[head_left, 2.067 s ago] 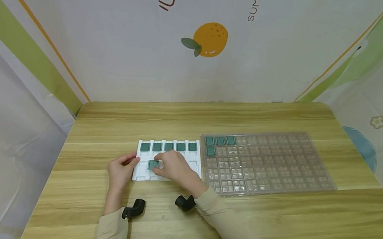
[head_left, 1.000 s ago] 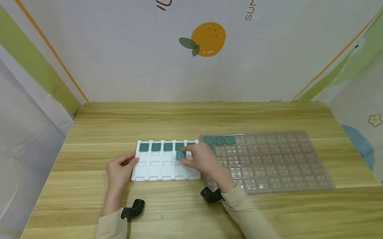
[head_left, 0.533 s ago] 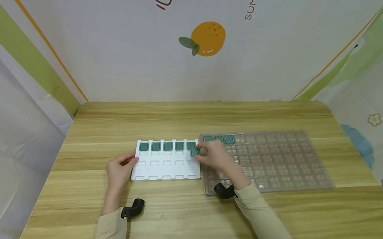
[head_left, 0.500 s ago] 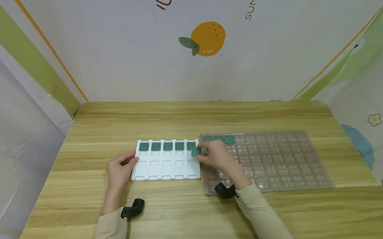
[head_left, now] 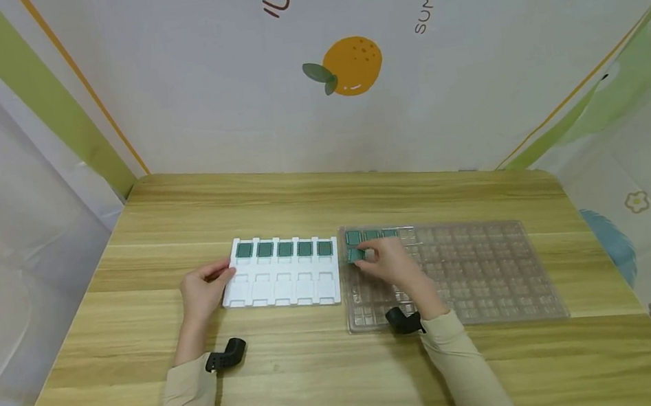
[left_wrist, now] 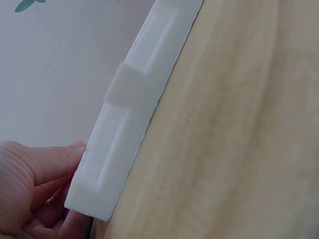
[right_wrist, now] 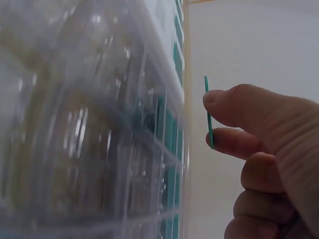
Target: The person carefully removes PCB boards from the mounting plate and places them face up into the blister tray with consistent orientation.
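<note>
My left hand (head_left: 203, 291) holds the left end of a white plastic tray (head_left: 261, 267), thumb against its edge in the left wrist view (left_wrist: 97, 164). Five or so pockets along that tray's back row carry square green circuit chips (head_left: 285, 249); the front-row pockets are bare. Between thumb and index finger, my right hand (head_left: 393, 263) pinches one green chip (right_wrist: 209, 114), seen edge-on in the right wrist view. It is raised above the left end of a clear compartment tray (head_left: 466, 273), whose back row has several green chips (head_left: 371, 234), partly behind my fingers.
Both trays lie side by side on a wood-grain table (head_left: 301, 387), the white one on the left. A black wrist camera (head_left: 404, 320) juts from each forearm. A printed curtain (head_left: 210, 94) hangs behind the table and along both sides.
My right hand has carried the pinched chip rightward, from over the white tray's front row to above the clear tray's left end. My left hand has stayed on the white tray.
</note>
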Tool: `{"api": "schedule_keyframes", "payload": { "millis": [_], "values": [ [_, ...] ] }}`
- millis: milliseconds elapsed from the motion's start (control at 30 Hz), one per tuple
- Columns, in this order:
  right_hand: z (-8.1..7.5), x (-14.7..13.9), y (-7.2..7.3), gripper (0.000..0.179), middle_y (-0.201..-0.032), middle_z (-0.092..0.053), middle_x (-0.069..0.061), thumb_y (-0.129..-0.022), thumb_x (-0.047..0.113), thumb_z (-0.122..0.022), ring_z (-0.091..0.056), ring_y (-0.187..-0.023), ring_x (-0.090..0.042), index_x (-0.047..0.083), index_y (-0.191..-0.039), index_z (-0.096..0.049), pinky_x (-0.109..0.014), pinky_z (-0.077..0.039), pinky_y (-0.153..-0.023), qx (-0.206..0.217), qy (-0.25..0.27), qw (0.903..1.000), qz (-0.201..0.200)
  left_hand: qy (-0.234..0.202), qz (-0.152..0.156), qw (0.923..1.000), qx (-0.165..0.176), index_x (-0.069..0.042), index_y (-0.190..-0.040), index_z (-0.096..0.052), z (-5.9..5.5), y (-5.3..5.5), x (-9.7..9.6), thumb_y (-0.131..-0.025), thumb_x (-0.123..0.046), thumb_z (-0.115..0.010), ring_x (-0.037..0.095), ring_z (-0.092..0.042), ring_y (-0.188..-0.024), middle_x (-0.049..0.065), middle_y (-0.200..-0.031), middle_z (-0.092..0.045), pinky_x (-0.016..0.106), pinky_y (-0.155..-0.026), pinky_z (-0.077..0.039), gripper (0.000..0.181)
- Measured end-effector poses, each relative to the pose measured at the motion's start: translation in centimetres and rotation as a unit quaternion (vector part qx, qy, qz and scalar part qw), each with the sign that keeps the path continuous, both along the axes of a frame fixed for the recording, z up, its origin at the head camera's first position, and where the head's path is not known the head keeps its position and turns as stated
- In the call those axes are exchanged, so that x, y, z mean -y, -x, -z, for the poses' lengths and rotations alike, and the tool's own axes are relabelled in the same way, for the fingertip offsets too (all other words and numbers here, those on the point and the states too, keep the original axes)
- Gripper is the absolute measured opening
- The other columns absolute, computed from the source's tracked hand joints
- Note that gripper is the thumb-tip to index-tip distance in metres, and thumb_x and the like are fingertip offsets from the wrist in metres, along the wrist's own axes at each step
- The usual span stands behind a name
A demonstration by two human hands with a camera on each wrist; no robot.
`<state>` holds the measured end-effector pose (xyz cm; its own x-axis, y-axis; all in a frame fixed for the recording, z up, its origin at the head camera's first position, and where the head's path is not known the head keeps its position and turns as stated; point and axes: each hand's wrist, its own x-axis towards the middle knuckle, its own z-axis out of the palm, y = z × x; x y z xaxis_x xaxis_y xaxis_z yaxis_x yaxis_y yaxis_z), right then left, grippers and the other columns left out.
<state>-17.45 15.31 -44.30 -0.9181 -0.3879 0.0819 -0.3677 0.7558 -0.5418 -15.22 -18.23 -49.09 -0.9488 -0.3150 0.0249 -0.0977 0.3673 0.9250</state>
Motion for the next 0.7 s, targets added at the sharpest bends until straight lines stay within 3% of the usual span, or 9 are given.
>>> {"api": "schedule_keyframes", "payload": {
  "millis": [133, 367, 700],
  "values": [
    [0.1, -1.1, 0.3, 0.031, -0.045, -0.028, 0.008, -0.084, 0.013, -0.070, -0.022, -0.040, -0.005, -0.004, -0.110, -0.066, -0.019, -0.023, -0.040, 0.014, -0.010, 0.9998, 0.005, 0.000, 0.000, 1.0000, 0.001, 0.008, -0.102, -0.069, 0.0, 0.0, 0.0, -0.083, -0.002, -0.069, -0.012, -0.051, -0.067, 0.026, -0.099, -0.067, 0.008, -0.060, -0.043, 0.021],
    [0.7, -2.7, 0.8, 0.030, -0.043, -0.027, 0.009, -0.082, 0.009, -0.071, -0.021, -0.039, -0.004, -0.008, -0.107, -0.066, -0.019, -0.024, -0.039, -0.013, -0.023, 0.9996, -0.003, -0.001, -0.003, 1.0000, -0.002, 0.008, -0.101, -0.069, 0.0, 0.0, 0.0, -0.082, -0.001, -0.069, -0.012, -0.051, -0.066, 0.026, -0.096, -0.067, 0.008, -0.058, -0.042, 0.021],
    [1.3, -3.2, 1.3, 0.031, -0.041, -0.030, 0.007, -0.083, 0.009, -0.071, -0.024, -0.038, -0.005, -0.008, -0.109, -0.065, -0.018, -0.024, -0.039, -0.001, -0.043, 0.9991, -0.001, -0.003, -0.001, 0.9999, 0.010, 0.006, -0.103, -0.069, 0.0, 0.0, 0.1, -0.083, -0.003, -0.069, -0.010, -0.052, -0.067, 0.024, -0.098, -0.068, 0.009, -0.058, -0.043, 0.022]
  ]
}}
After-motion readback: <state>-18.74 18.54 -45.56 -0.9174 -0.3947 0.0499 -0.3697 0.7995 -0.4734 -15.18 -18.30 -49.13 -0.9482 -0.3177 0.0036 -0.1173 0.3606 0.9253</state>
